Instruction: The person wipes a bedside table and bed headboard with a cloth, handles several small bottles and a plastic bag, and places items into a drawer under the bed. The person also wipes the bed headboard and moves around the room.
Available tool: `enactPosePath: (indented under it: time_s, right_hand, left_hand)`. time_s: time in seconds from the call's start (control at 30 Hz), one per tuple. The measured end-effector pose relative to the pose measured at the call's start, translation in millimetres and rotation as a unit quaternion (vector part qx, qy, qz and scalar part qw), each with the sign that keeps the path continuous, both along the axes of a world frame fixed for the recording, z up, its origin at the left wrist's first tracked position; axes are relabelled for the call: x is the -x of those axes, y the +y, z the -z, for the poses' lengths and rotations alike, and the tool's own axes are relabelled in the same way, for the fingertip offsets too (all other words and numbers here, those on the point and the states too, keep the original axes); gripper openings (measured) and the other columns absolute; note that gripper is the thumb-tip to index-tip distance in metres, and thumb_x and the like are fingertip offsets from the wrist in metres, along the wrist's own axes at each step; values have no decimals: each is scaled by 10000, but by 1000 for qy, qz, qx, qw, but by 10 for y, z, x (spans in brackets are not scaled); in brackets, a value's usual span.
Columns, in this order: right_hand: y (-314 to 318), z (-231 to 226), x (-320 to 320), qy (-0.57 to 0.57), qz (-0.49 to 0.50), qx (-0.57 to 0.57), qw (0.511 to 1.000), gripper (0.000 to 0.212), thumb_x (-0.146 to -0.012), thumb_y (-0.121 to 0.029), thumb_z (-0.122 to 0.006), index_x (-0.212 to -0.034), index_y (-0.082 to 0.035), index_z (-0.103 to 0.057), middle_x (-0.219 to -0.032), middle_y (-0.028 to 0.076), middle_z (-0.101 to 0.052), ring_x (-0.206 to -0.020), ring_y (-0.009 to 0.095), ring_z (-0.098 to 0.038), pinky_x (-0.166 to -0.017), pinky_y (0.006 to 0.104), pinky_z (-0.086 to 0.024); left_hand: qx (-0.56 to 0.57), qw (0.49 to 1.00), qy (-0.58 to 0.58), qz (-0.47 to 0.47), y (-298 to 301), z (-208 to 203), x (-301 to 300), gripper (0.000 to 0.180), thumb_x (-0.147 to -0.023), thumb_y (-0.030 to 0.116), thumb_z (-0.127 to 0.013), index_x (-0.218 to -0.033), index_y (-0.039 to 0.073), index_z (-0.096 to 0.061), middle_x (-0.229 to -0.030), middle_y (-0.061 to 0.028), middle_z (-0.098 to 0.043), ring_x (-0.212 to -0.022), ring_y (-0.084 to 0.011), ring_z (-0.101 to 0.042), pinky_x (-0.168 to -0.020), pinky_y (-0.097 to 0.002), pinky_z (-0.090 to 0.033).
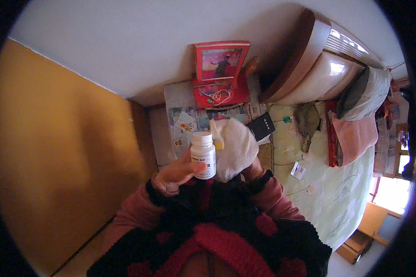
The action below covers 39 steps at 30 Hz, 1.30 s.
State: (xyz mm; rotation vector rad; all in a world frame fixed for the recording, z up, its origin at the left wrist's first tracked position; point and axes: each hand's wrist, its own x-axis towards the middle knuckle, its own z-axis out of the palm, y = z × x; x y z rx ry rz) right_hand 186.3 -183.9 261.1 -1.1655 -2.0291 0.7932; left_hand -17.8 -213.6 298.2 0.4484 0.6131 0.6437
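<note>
My left hand [176,174] is closed around a small white bottle [203,155], thumb across its front, holding it upright before my chest. My right hand [245,166] is buried in a white cloth [235,150] just beside the bottle, so I cannot tell its grip. Beyond them a paper-covered table [185,120] holds a red box [221,74], and the bed [328,184] lies to my right.

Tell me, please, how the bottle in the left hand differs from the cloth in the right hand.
The bottle is a rigid, upright cylinder with a cap and a printed label; the cloth is soft, crumpled and plain. The bottle is slim, the cloth bulkier. The left hand shows below the bottle, while the cloth covers the right hand. Both are white and held up before the chest.
</note>
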Motion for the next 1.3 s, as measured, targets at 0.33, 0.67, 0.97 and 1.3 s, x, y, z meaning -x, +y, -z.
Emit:
enactPosePath:
  time_s: [0.33,0.67,0.97,1.3]
  right_hand:
    - [55,-381,15,530,68,391,749,569,-892,-223,-552,-1368,-18,-317,-1305,127,-454,-1223,257,-442,-1032,360,-355]
    - [61,-398,437,296,108,46,948,607,-892,-123,-476,-1400,12,-172,-1306,153,-374,-1211,247,-382,-1022,334,-293]
    - [192,-607,7,522,-97,380,757,645,-878,-372,-589,-1386,-84,-316,-1295,94,-456,-1182,194,-449,-1001,347,-361]
    - [235,-490,-45,504,32,300,809,537,-805,-166,-616,-1284,-33,-411,-1170,86,-545,-1051,189,-537,-918,326,-436]
  left_hand:
    - [-432,777,407,-213,306,-52,-155,744,-742,57,-707,-1333,86,-256,-1171,-141,-490,-1067,-272,-524,-903,-366,-451]
    - [-479,722,476,-150,219,-18,-417,682,-747,119,-718,-1260,20,-281,-1150,-189,-509,-1056,-313,-539,-863,-405,-446]
    - [-182,981,61,5,177,-164,-300,513,-706,184,-677,-1122,11,-431,-878,-121,-585,-689,-218,-598,-587,-320,-507]
    - [-107,993,46,-35,146,-143,-309,584,-852,437,-542,-1215,-9,-439,-1017,-88,-580,-916,-225,-586,-878,-337,-467]
